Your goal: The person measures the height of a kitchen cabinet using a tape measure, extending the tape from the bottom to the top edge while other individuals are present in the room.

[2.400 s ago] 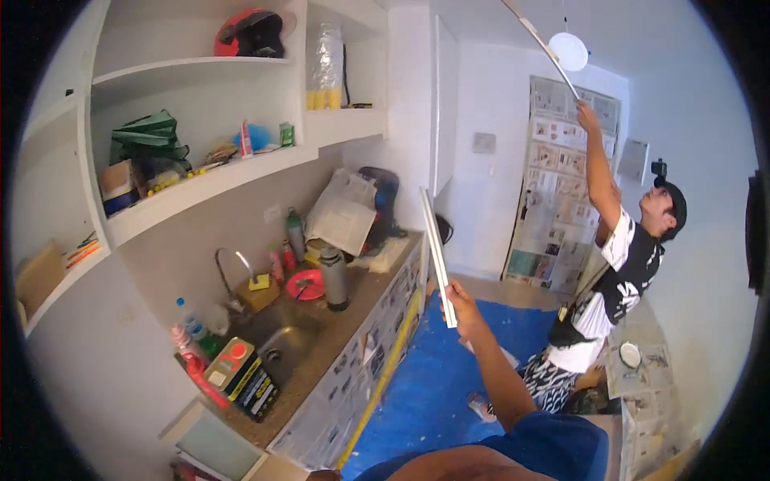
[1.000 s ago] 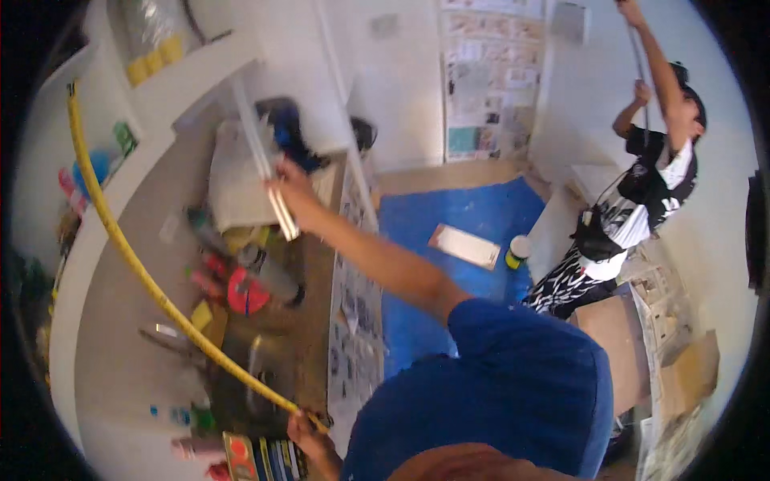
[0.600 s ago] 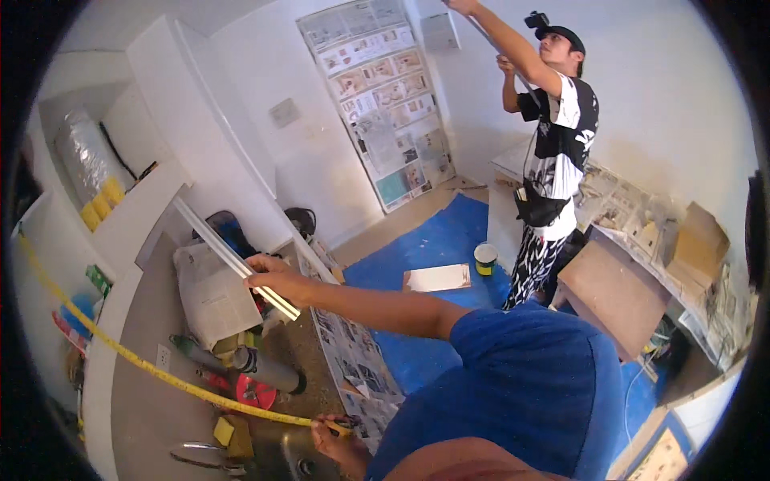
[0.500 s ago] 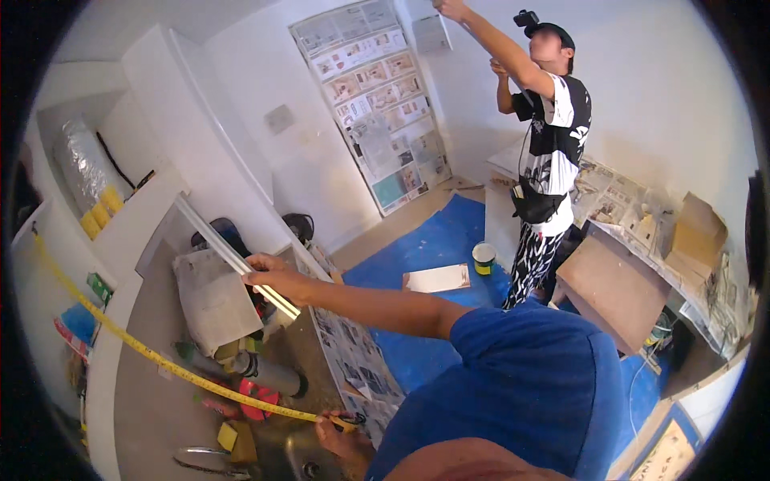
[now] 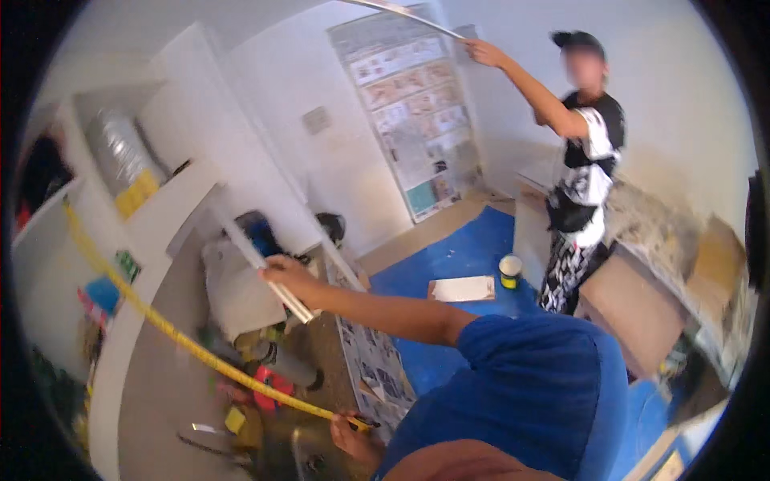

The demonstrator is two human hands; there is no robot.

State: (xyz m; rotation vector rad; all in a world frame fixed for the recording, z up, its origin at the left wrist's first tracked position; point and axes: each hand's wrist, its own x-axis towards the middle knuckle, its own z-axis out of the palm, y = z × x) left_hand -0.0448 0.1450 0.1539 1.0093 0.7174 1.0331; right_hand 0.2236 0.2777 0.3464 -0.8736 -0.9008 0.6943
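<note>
Head view, right hand fingers gripping white strip, left hand pinching yellow tape (blurred), cluttered counter, blue floor sheet.

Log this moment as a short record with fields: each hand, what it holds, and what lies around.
left hand: pinches the end of a yellow tape measure stretched up toward the shelves
right hand: grips a thin white strip, arm stretched out
below the hands: cluttered counter with a red tool
floor: blue sheet, small can, flat board
other person: arm raised, holding a long strip overhead
</note>
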